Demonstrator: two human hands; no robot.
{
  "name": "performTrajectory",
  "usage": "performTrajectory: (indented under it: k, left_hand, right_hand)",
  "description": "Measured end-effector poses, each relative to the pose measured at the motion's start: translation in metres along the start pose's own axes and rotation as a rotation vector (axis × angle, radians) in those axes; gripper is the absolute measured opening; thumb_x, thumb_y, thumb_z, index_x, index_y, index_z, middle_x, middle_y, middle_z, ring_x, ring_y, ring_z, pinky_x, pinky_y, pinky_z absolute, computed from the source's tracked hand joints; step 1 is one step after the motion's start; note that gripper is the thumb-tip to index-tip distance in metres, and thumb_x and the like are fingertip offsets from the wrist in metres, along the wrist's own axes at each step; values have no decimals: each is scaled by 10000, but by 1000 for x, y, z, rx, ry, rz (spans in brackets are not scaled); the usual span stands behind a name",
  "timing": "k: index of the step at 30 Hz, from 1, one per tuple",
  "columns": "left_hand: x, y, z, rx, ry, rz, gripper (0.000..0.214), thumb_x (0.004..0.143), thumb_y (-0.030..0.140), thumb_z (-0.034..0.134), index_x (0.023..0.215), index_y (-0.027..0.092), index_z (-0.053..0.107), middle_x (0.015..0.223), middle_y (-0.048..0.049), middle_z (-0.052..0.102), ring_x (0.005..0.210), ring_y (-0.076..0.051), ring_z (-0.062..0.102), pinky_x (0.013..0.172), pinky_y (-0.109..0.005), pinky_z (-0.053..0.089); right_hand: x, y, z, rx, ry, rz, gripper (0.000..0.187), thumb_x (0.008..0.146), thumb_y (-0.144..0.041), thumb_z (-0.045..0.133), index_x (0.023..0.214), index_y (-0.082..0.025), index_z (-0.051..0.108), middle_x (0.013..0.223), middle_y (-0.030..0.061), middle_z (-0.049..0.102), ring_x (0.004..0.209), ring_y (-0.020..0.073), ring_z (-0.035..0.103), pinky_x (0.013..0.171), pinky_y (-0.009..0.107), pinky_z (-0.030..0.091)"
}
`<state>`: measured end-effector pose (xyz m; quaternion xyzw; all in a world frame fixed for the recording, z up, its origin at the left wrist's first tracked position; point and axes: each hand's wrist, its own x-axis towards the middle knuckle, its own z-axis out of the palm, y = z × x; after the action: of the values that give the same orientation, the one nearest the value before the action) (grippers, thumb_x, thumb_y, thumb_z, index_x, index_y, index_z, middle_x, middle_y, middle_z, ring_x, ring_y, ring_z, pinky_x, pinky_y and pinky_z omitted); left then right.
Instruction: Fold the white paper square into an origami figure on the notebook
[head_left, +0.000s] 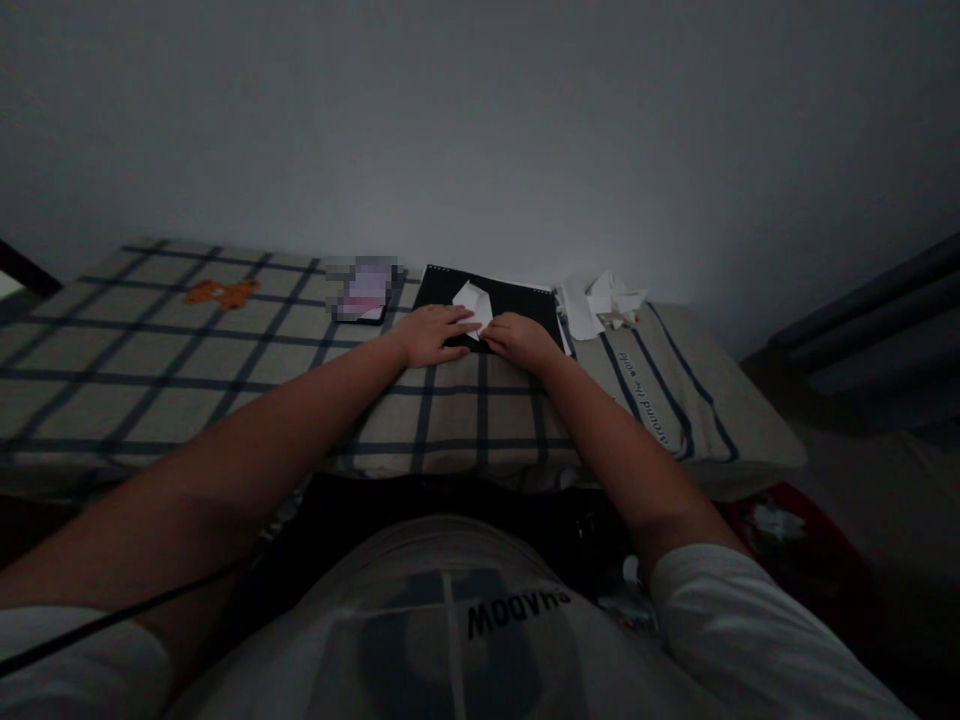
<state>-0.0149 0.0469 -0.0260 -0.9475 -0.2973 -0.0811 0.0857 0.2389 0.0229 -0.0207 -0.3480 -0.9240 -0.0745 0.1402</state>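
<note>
Dim light falls on a plain grey wall (480, 120) and a bed with a checked cover (150, 350), seen from the head of a person leaning over it with both bare arms stretched forward. At ten o'clock on the cover sits a small orange bear figure (220, 293), well apart from the hands. Nearer the middle lies a blurred pinkish object (365, 290) that cannot be made out.

The left hand (431, 335) rests palm down, its fingers stretched flat and close together, tips pressing the lower left edge of a folded white paper (474, 303). The paper lies on a black pad (517, 298), probably set there to give a firm backing on the soft bed. It sits at twelve o'clock from the two hands and is touched by both.

The right hand (525, 342) meets the paper's lower right corner with fingers curled; whether they nip the edge or only press it cannot be told.

At one o'clock, just beside the pad, is a heap of loose white paper scraps (604, 302). They rest on a striped pillow (675, 400) printed with lettering.
</note>
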Motion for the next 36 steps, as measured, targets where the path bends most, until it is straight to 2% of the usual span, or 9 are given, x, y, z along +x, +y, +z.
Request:
performTrajectory:
  k: [9,19,25,28,36]
  left_hand:
    - [0,1,-4,8,-32,-17,638,1048,566,435,1572,213,526,1660,-155,472,1483,-322,506,1225,-483,380]
    - [0,1,-2,-19,-8,-8,643,1047,563,451,1569,196,531,1645,-167,489,1492,-324,501,1234,-488,379]
    - [1,2,-2,9,-20,-24,640,1052,563,446,1560,187,542,1653,-176,474,1493,-333,499,1235,-483,372]
    - [1,3,-2,16,-29,-31,634,1055,565,443,1564,199,536,1653,-168,477,1497,-319,496,1239,-474,363]
    - [0,3,-5,12,-39,-22,620,1066,559,414,1580,227,517,1664,-156,465,1513,-307,475,1244,-471,352]
  right_hand:
    - [0,-4,-6,-30,-33,3,309,1036,-232,526,1126,-154,811,1132,141,779,1052,266,659,910,374,512]
    - [-6,3,-1,112,53,-61,315,967,-241,556,1058,-141,840,1079,148,784,1042,277,663,957,427,535]
    - [-6,8,4,205,152,73,340,966,-202,520,1091,-137,830,1167,147,777,1131,267,669,1032,420,523]
    - [-5,7,5,182,119,134,320,952,-190,538,1059,-132,833,1129,149,784,1106,274,679,1015,421,528]
    - [-2,6,-1,135,66,82,300,934,-176,563,1012,-119,848,1079,147,799,1061,281,684,973,411,527]
